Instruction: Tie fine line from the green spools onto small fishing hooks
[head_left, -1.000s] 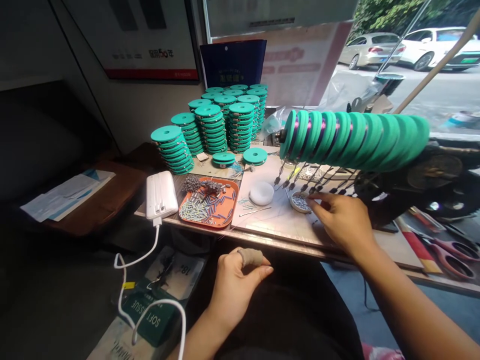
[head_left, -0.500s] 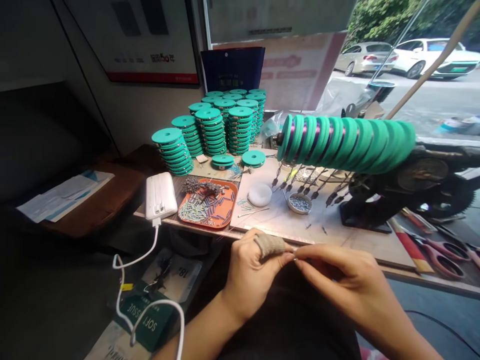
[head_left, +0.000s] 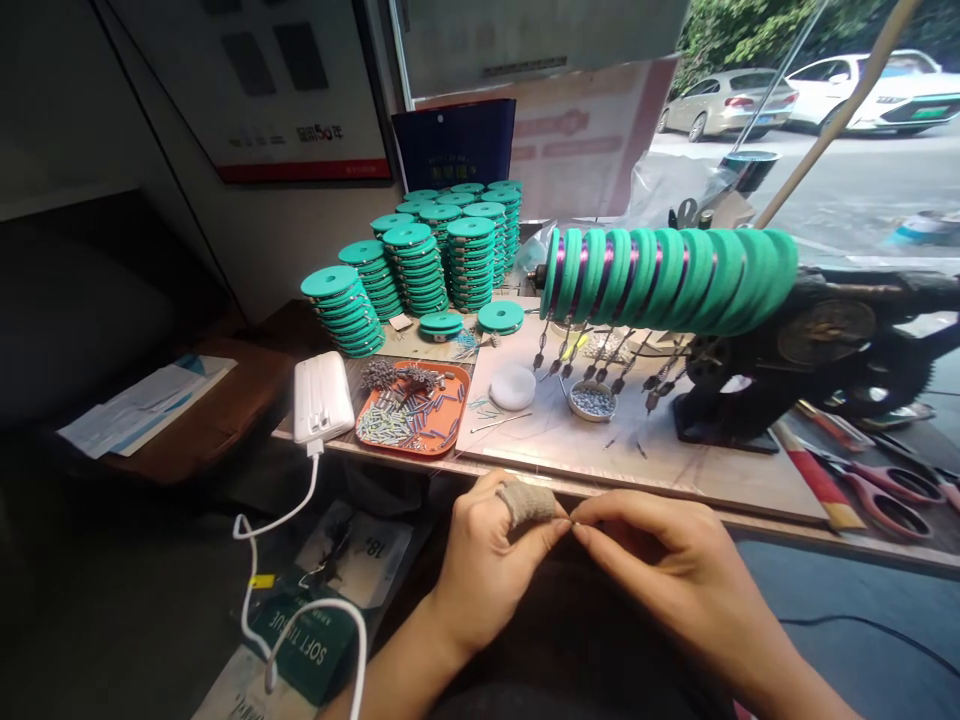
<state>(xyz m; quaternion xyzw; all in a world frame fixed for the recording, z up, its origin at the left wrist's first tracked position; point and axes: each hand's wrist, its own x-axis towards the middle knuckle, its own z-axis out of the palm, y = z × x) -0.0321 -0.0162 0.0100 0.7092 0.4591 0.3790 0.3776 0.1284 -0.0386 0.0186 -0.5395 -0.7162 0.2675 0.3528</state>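
My left hand (head_left: 499, 545) has its thumb and forefinger pinched together, a beige cloth wrap (head_left: 527, 503) around the forefinger. Facing it, my right hand (head_left: 667, 550) makes a similar pinch, and the fingertips of both nearly meet in front of the table edge. Whatever lies between them is too small to name. Just beyond, on a pale board (head_left: 540, 440), stand a small round dish of grey beads (head_left: 592, 400) and a white round disc (head_left: 513, 387). To their left is an orange tray (head_left: 463, 400) with small tubes and metal parts.
Green spools (head_left: 409, 240) stand stacked at the back. A row of green spools (head_left: 675, 280) sits on a dark metal machine (head_left: 825, 335) at right, with metal pieces hanging below. Scissors (head_left: 892, 500) lie far right; a white power bank (head_left: 322, 398) with a cable lies left.
The view has shifted slightly, so the table things sit a little further left. Both hands keep their pinches close together, with only slight movement.
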